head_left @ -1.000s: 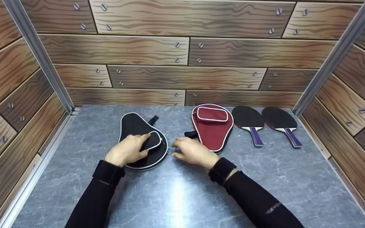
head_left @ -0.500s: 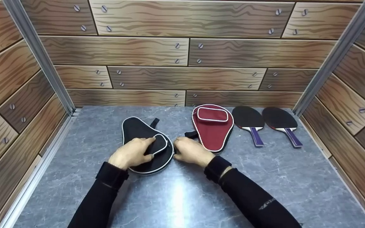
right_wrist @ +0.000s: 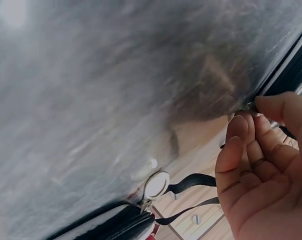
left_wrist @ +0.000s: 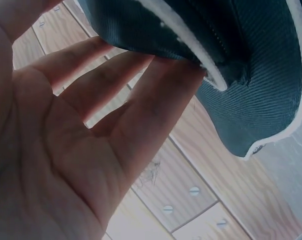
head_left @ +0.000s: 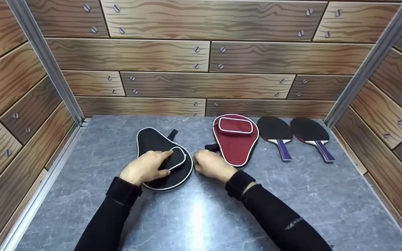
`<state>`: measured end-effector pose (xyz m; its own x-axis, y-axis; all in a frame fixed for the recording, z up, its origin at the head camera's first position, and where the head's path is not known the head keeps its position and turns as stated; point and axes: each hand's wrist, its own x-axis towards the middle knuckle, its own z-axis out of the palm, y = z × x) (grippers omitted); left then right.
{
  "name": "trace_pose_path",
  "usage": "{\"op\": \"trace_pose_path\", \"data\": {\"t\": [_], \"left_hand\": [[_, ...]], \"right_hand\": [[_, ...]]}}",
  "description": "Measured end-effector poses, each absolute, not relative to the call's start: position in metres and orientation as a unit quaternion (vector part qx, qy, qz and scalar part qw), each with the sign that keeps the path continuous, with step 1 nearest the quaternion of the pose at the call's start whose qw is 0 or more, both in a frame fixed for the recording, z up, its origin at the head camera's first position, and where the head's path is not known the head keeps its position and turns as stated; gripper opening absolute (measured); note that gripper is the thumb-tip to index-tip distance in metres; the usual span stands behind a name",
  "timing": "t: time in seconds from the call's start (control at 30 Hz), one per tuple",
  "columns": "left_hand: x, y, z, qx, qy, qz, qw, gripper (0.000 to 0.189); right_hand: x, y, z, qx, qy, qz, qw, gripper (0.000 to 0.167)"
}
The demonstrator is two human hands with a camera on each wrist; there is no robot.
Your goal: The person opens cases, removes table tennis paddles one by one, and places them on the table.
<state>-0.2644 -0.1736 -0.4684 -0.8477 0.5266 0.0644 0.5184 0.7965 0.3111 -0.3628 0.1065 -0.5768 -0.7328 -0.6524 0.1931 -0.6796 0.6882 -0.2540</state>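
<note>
A black table tennis paddle case (head_left: 152,139) with white piping lies on the grey tabletop, its narrow end pointing away to the left. My left hand (head_left: 145,169) rests on it, fingers at its small zipped pocket. Those fingers look fairly straight against the dark fabric (left_wrist: 256,95) in the left wrist view. At the case's right edge is my right hand (head_left: 212,164). Seen from the right wrist, its thumb and fingers pinch a small zipper pull (right_wrist: 248,107), mostly covered by the fingertips.
Just right of my right hand lies a red paddle case (head_left: 236,148) with a black strap (head_left: 211,147). Beyond it are two black-faced paddles, one nearer (head_left: 274,129) and one farther right (head_left: 310,130). Wood-patterned walls (head_left: 173,83) enclose the table on the back and sides.
The black case has shifted slightly right and toward me with my left hand on it. My right hand's fingers have drawn together at the case's edge onto the zipper pull.
</note>
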Motion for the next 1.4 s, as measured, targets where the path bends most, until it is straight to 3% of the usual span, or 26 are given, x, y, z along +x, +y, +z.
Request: {"op": "trace_pose_path", "data": {"t": [0.3,0.87,1.4], "left_hand": [[-0.261,-0.173,-0.471,0.257,0.956,0.136,-0.029,0.072],[-0.260,-0.170,-0.478,0.236,0.962,0.124,-0.059,0.066],[-0.260,-0.169,-0.479,0.238,0.962,0.114,-0.067,0.067]], "right_hand": [[-0.319,0.108,-0.519,0.376,-0.912,0.155,0.053,0.013],[-0.297,0.116,-0.520,0.379,-0.917,0.113,0.057,0.011],[-0.270,0.099,-0.520,0.435,-0.893,0.107,0.035,0.015]]}}
